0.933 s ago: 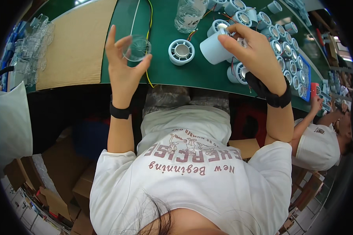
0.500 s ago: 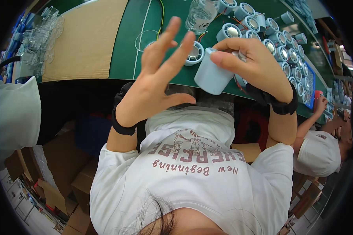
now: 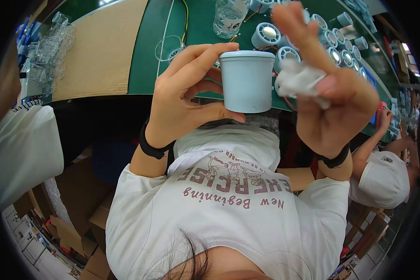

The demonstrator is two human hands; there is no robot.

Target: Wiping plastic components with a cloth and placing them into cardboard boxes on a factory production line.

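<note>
Upright above the table's near edge is a smooth light blue plastic cup-shaped housing point(image 3: 247, 84) with a rimmed top. My left hand point(image 3: 184, 91) grips it from the left, fingers at the rim and thumb under the base. To its right, my right hand point(image 3: 343, 105) is raised and smeared by motion. A crumpled white cloth or tissue point(image 3: 299, 80) is pinched in it, and its forefinger points up. The cloth is apart from the housing. Behind the right hand, several light blue round housings point(image 3: 268, 32) with silver discs and thin wires stand on the green table point(image 3: 149, 35).
A clear plastic bottle point(image 3: 229, 21) stands at the back middle. Near my left hand lies a clear round piece with wires point(image 3: 174, 52). Flat cardboard point(image 3: 95, 49) and a pile of clear plastic parts point(image 3: 56, 49) are at left. White-sleeved people point(image 3: 382, 179) sit on both sides.
My left hand has gone from spread and empty to holding the housing, which now stands upright. My right hand has let go of it and moved right with the white cloth.
</note>
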